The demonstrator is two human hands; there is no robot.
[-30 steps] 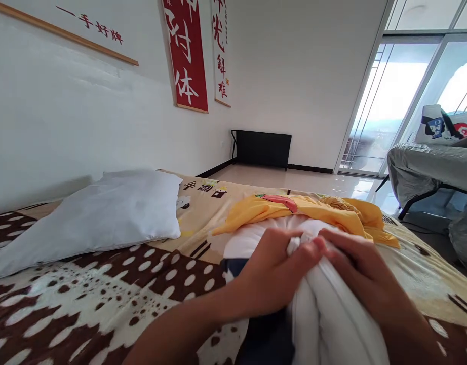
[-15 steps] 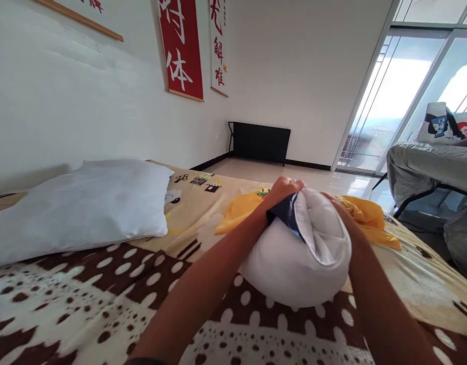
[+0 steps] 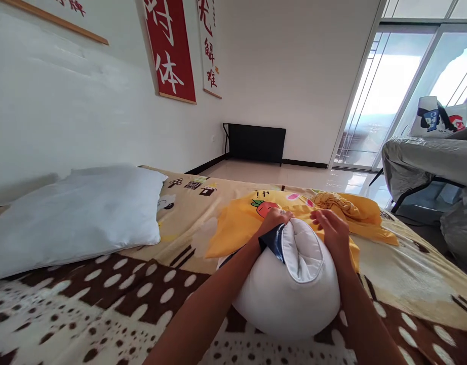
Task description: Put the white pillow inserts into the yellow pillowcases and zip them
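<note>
A plump white pillow (image 3: 286, 304), folded over on itself, stands on the bed between my forearms. Its far top end is gripped by my left hand (image 3: 277, 218), fingers closed on the fold. A shiny dark blue fabric flap (image 3: 274, 243) lies against the pillow beside my left wrist. My right hand (image 3: 334, 233) is at the pillow's far right side, its fingers bent but apart, off the fold. Just beyond both hands spreads a yellow cloth (image 3: 233, 223) with a printed cartoon and lettering, bunched up at its right part.
Another white pillow (image 3: 85, 213) lies at the left by the wall. A patterned brown and cream blanket (image 3: 123, 299) covers the bed. Beyond it are a black panel (image 3: 256, 144) on legs and, at the right, furniture wrapped in plastic (image 3: 427, 157) near glass doors (image 3: 378, 96).
My hands and the folded pillow have come lower and nearer, uncovering more of the yellow cloth's print. My right hand has come off the pillow's fold. The view has shifted slightly right.
</note>
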